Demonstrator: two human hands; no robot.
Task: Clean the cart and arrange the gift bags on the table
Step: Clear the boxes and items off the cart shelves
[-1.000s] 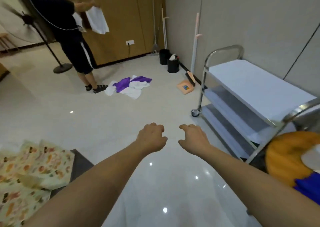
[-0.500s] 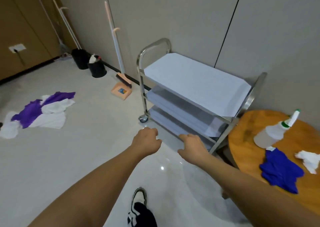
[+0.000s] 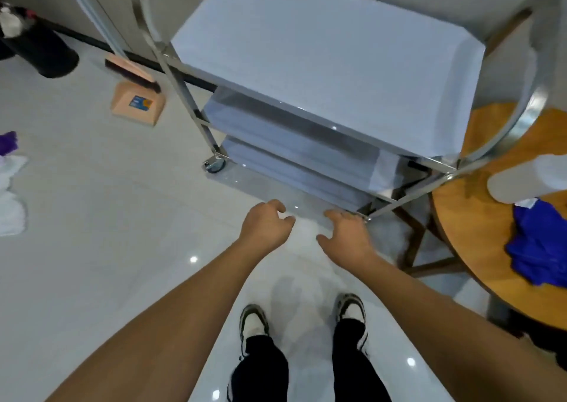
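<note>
Your left hand (image 3: 266,223) and right hand (image 3: 346,235) hang side by side over the floor, fingers loosely curled, holding nothing. You face the cart (image 3: 322,64) just ahead (three shelves, steel frame); a round table (image 3: 478,239) stands at its right with a blue cloth (image 3: 540,248).

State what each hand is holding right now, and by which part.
Nothing is held. The left hand and right hand hang loosely curled in front of the cart, gripping nothing.
</note>
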